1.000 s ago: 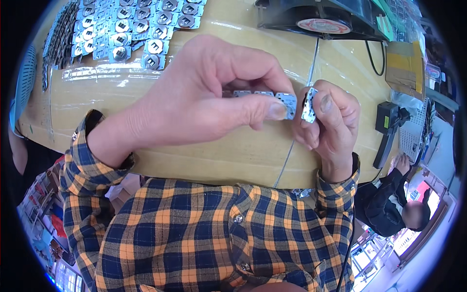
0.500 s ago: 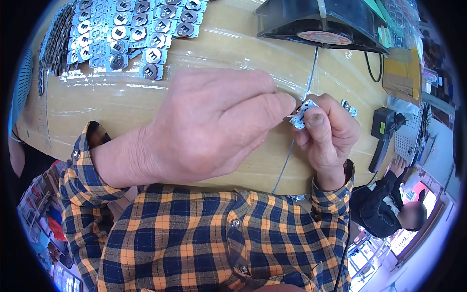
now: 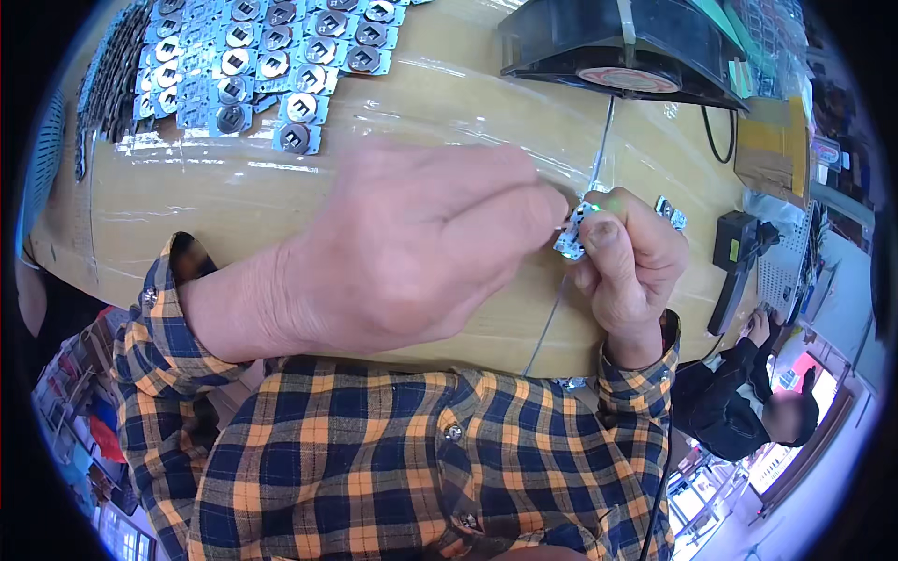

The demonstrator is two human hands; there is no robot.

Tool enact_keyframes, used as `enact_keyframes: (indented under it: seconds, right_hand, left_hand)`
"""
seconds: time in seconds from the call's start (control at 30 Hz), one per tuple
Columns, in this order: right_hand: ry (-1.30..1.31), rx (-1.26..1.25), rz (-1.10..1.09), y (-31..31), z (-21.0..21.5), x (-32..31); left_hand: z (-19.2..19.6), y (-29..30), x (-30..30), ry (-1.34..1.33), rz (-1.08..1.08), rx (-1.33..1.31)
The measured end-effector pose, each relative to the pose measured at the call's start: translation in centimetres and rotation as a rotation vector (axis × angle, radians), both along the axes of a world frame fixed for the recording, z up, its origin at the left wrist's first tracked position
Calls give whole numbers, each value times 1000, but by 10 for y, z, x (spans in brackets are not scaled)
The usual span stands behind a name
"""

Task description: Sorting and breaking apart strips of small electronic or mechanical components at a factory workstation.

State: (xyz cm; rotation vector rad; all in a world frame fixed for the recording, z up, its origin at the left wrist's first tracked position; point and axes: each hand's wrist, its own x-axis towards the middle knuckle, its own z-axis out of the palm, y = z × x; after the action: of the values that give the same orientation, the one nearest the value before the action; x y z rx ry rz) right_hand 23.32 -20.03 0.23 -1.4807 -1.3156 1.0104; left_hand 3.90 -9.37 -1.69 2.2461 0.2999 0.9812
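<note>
Between the thumb and fingers of my right hand [image 3: 625, 257] is a small white circuit board [image 3: 569, 245]. A green glow shows at the board's upper edge and on the finger beside it. My left hand [image 3: 440, 248] is closed in a pinch, its fingertips right at the board's left side. Whatever those fingertips hold is hidden, and the hand is slightly blurred. Behind my right hand, another small circuit board [image 3: 670, 212] lies on the table [image 3: 449, 112].
Rows of circuit boards with round coin-cell holders [image 3: 299, 107] cover the far left. A black fan [image 3: 622, 51] stands at the back, near a cardboard box [image 3: 774, 150]. A black device [image 3: 737, 238] sits at the right edge. Beyond it is another person [image 3: 739, 402].
A green light has come on at the board in my right hand. That board has tilted a little, and my left hand has shifted slightly while staying pinched beside it.
</note>
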Motion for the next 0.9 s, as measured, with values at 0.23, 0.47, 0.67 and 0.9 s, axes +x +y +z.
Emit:
enact_keyframes:
  seconds: [0.23,0.47,0.67,0.9]
  right_hand:
    - [-81,-2,-109,5,-3,0]
    - [-416,180,92,5,0,11]
    - [-341,52,-129,3,1,6]
    - [-287,231,203,9,-3,7]
  left_hand:
    - [-6,-7,1,42,-135,-31]
    - [-2,2,1,44,-190,-546]
    - [-4,4,0,147,-231,-464]
    - [-1,2,-1,85,-296,-789]
